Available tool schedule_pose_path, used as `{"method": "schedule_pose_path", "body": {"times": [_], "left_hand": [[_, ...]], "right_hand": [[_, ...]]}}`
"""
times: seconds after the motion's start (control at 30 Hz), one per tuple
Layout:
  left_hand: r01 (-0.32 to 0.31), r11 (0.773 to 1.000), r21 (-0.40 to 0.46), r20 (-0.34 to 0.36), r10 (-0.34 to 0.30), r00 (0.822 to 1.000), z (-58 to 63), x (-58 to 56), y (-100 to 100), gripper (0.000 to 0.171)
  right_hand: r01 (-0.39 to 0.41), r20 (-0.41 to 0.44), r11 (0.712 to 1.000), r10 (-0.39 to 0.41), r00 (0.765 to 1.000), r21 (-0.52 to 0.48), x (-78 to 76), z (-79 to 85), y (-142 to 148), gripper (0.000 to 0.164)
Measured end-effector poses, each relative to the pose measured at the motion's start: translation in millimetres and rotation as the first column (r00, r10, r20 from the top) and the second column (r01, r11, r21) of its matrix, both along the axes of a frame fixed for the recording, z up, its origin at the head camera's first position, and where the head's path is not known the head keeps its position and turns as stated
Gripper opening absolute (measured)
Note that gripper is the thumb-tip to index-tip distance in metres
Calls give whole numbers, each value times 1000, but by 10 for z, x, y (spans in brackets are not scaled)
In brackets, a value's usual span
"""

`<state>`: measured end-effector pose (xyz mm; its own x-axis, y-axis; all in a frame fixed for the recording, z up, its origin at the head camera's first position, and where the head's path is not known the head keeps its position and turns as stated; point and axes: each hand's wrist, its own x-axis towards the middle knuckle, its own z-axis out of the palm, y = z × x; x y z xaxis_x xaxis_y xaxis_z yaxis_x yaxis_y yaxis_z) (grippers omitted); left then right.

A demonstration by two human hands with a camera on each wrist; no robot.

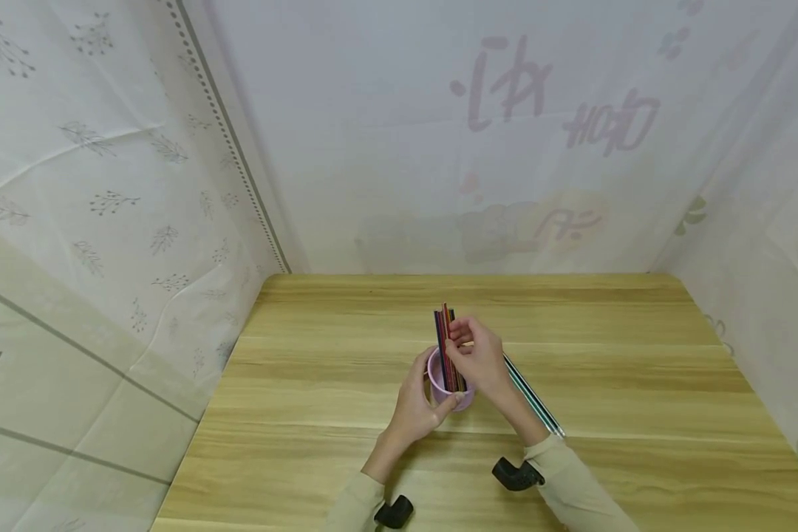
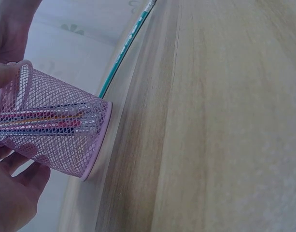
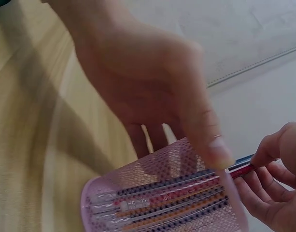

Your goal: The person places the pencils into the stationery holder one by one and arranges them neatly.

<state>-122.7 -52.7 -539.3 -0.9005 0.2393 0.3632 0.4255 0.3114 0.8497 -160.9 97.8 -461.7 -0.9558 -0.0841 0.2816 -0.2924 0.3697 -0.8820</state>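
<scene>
A pink mesh pencil holder [image 2: 56, 92] stands upright on the wooden table, and my left hand [image 1: 414, 405] grips its side with the thumb at the rim. Several pencils [image 1: 447, 366], dark blue, red and yellow-orange among them, stand inside and stick up well above the rim. My right hand [image 1: 484, 358] pinches the upper part of these pencils, thumb and fingers close around them. Through the mesh in the right wrist view, the pencils' lower ends [image 3: 143, 203] show near the base.
Green and dark striped pencils [image 1: 534, 399] lie on the wooden table [image 1: 306, 384] right of the holder, partly beneath my right forearm. Black wrist mounts [image 1: 517, 474] sit on both sleeves. Patterned cloth walls [image 1: 372, 148] surround the table at the back and sides.
</scene>
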Motion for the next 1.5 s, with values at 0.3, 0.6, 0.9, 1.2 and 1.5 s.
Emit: {"method": "schedule_pose_path", "body": {"times": [0.3, 0.6, 0.9, 1.2, 1.5], "left_hand": [[-2, 1000, -1, 6, 2, 1000, -3, -7, 2, 87], [-2, 1000, 6, -5, 2, 1000, 4, -17, 6, 88], [1, 1000, 21, 6, -1, 1000, 7, -9, 5, 87], [-7, 1000, 27, 16, 7, 1000, 28, 16, 15, 87], [-11, 1000, 21, 3, 11, 1000, 13, 12, 16, 86]], "right_hand": [[24, -23, 999, -24, 999, 22, 31, -81, 17, 22], [49, 6, 998, -49, 999, 34, 53, -7, 130, 20], [93, -43, 993, -91, 995, 66, -11, 1, 433, 20], [159, 18, 981, -162, 987, 113, -28, -36, 777, 18], [164, 104, 969, -185, 977, 185, 16, -139, 988, 18]]}}
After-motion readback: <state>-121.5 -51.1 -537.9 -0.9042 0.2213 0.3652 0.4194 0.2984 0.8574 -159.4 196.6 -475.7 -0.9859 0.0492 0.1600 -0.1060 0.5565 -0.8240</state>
